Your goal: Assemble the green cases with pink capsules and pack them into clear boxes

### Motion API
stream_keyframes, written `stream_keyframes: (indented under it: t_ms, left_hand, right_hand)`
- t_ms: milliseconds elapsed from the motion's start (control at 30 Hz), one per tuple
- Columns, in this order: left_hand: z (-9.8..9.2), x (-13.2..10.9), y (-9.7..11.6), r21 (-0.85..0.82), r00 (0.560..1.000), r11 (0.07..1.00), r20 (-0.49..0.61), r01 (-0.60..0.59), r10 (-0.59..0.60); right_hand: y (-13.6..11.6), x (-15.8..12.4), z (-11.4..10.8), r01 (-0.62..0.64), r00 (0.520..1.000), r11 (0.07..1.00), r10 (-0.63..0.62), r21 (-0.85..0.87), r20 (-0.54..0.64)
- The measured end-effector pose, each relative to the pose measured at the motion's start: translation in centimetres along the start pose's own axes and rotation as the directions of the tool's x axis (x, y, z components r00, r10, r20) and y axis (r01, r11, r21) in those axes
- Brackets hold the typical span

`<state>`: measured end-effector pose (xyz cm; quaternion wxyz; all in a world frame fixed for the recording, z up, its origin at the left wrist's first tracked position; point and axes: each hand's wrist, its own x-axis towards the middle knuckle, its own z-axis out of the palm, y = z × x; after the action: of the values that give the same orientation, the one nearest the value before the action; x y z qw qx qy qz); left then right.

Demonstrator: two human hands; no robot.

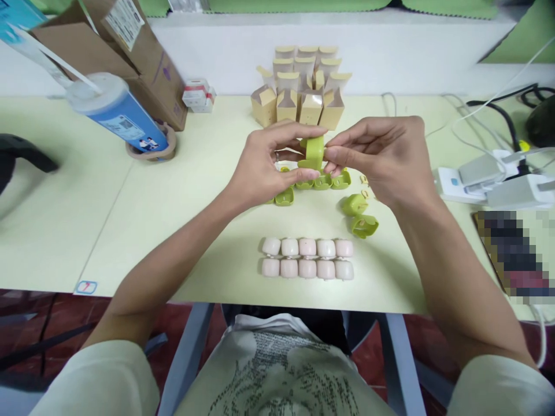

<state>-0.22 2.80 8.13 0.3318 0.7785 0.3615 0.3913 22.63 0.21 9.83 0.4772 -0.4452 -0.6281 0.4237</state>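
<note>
Two hands meet above the table (173, 190): left hand (260, 167) and right hand (381, 159) both pinch one green plastic case (313, 151). More green cases (323, 182) lie just beneath; pink cases (307, 258) (two rows) at 6 o'clock, small cartons (299, 95) at 12.

Packing workshop: small cartons (299, 95), rowed pink parts (307, 258)

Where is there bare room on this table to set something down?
Bare tabletop lies left, between the blue tube, the left forearm and the front edge; a strip fronts the pink pieces. Crowded: green pieces mid-table, cartons behind, chargers at right.
</note>
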Motion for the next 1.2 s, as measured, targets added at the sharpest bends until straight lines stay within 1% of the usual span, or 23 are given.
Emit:
stream_keyframes:
  t_ms: [100,200,300,400,567,700,767,833,900,967,1033,1133,1200]
  left_hand:
    - [0.1,-0.1,0.0,-0.039,1.000,0.999,0.016,0.014,-0.013]
    - [-0.1,-0.3,0.1,-0.073,1.000,0.997,0.017,0.017,-0.016]
    - [-0.4,-0.2,-0.3,-0.145,1.000,0.989,-0.006,-0.031,0.031]
    - [-0.6,0.1,-0.6,-0.230,0.997,0.970,-0.025,-0.074,0.070]
    - [-0.7,0.0,-0.3,-0.303,0.997,0.950,-0.007,-0.082,0.083]
    - [-0.6,-0.3,-0.3,-0.271,0.999,0.962,0.035,-0.029,0.040]
    - [-0.5,-0.3,-0.5,-0.268,0.998,0.963,0.051,-0.016,0.031]
    - [-0.5,-0.2,-0.6,-0.280,0.997,0.959,0.061,-0.037,0.056]
    - [-0.4,-0.1,-0.6,-0.266,0.994,0.962,0.077,-0.057,0.080]
    - [-0.3,0.0,-0.6,-0.225,0.992,0.972,0.091,-0.060,0.083]
    - [-0.2,0.1,-0.5,-0.185,0.992,0.981,0.096,-0.057,0.076]
    - [-0.2,0.2,-0.3,-0.134,0.990,0.989,0.117,-0.057,0.073]
    - [-0.2,0.0,-0.1,-0.103,0.987,0.993,0.143,-0.060,0.074]
  right_hand:
    - [0.1,0.1,-0.1,0.014,1.000,1.000,-0.014,0.001,0.005]
    - [-0.4,-0.2,0.1,0.038,0.999,0.999,-0.038,0.018,0.008]
    - [-0.8,-0.5,0.4,0.060,0.998,0.997,-0.061,0.040,0.032]
    - [-0.8,-0.4,0.6,0.105,0.994,0.992,-0.105,0.069,0.010]
    - [-0.3,-0.4,0.7,0.146,0.989,0.987,-0.146,0.063,-0.015]
    - [-0.4,-0.5,0.8,0.142,0.989,0.989,-0.141,0.033,-0.034]
    - [-0.5,-0.3,0.6,0.121,0.993,0.992,-0.121,0.033,-0.007]
    - [-0.6,-0.1,0.2,0.077,0.993,0.995,-0.081,0.058,0.082]
    - [-0.7,0.3,-0.4,0.018,0.982,0.997,-0.033,0.079,0.186]
    - [-0.8,0.5,-0.8,-0.014,0.972,0.997,-0.004,0.074,0.235]
    - [-0.9,0.6,-1.1,-0.007,0.976,0.999,-0.001,0.036,0.217]
    - [-0.9,0.7,-1.2,0.033,0.987,0.999,-0.031,-0.012,0.160]
    - [-0.7,0.8,-1.4,0.030,0.987,0.999,-0.032,0.012,0.160]
